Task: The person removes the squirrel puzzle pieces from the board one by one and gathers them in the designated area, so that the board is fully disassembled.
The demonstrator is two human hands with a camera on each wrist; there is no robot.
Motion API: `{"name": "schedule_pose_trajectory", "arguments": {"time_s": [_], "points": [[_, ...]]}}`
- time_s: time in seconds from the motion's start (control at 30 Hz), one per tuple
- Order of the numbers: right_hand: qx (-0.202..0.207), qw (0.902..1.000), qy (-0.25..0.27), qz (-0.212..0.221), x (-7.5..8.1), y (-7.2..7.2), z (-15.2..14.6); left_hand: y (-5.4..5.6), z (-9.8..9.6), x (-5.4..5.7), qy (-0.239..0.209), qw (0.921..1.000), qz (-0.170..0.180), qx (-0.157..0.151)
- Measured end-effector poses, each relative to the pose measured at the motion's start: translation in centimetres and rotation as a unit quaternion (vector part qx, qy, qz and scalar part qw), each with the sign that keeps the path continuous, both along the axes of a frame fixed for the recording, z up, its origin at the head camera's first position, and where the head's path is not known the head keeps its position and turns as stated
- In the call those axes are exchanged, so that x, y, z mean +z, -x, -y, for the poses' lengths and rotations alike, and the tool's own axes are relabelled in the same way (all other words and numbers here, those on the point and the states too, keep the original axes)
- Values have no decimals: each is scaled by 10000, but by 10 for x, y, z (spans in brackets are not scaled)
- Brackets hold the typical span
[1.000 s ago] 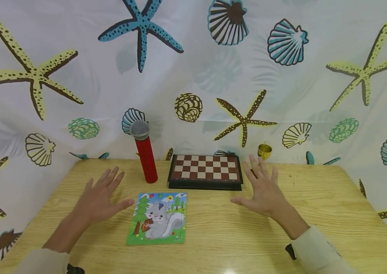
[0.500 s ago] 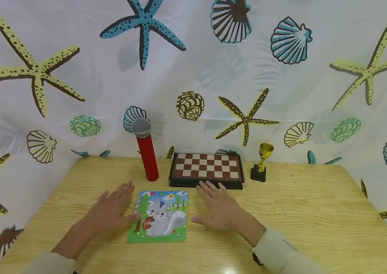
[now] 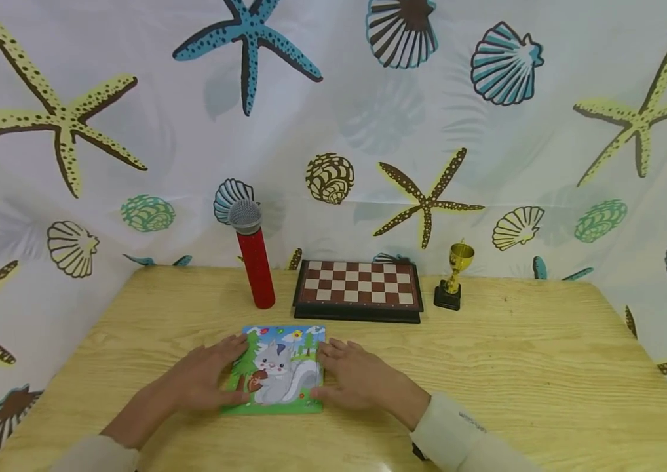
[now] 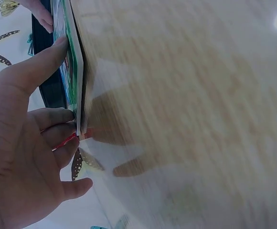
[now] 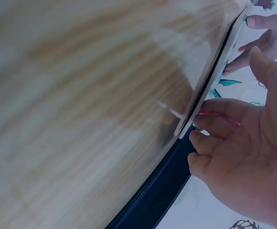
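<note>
Squirrel board [image 3: 279, 373] is touched by left hand [image 3: 202, 375] and right hand [image 3: 360, 376], each grip wide.

ok so the right hand [image 3: 363, 373] made the big trip: a second ago it was up by the right end of the chessboard [image 3: 359, 288], hiding most of the gold trophy [image 3: 455, 269], which now shows down to its base. It's now at the squirrel picture's [image 3: 282, 377] right edge. Left hand [image 3: 204, 375] came in too, thumb now overlapping the left side.
</note>
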State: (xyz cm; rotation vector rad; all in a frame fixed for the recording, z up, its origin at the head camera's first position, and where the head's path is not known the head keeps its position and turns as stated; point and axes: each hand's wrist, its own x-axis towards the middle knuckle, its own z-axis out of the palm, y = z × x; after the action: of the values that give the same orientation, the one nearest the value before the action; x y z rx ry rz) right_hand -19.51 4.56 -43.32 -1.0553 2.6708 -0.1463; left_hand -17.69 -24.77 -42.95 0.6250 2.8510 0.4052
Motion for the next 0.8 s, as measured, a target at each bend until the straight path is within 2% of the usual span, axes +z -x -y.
{"name": "schedule_pose_trajectory", "arguments": {"time_s": [0.13,0.33,0.57,0.8], "points": [[52,9997,-226,-95,3,1,1,2,-2,0,-35,10000,-10,-30],[-21,9993,-374,27,9,1,-5,4,-10,-2,31,9999,85,-54],[-290,9988,-67,376,13,-3,-27,4,-29,-2,-44,9994,308,-163],[-443,9971,113,606,16,-11,-53,3,-52,-1,-6,9991,295,-313]]}}
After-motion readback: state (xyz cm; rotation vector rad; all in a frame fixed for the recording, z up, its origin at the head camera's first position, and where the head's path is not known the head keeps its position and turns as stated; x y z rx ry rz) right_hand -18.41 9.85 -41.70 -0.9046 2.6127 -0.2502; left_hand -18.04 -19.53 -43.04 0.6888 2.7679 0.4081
